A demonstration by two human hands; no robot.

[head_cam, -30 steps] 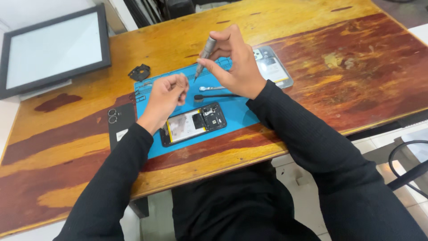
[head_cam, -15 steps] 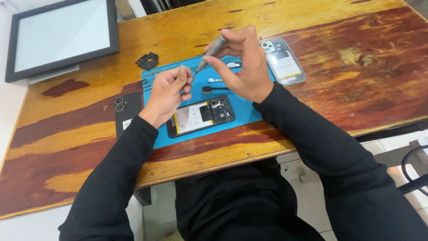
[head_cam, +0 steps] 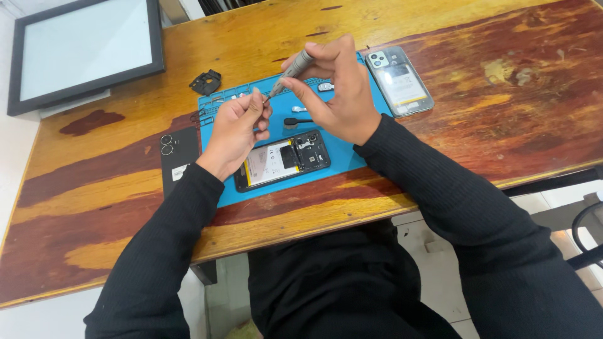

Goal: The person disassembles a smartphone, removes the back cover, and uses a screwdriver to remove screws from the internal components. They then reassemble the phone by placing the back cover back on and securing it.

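Screwdriver point(head_cam: 291, 70) in right hand point(head_cam: 336, 94), left hand point(head_cam: 237, 125) at tip.

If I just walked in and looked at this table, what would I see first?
Probably the two hands above the bright blue mat: the right hand holds a slim grey screwdriver with its tip at the left hand. Just below them an opened phone lies on the mat, its insides showing. A big dark-framed screen sits at the table's far left corner.
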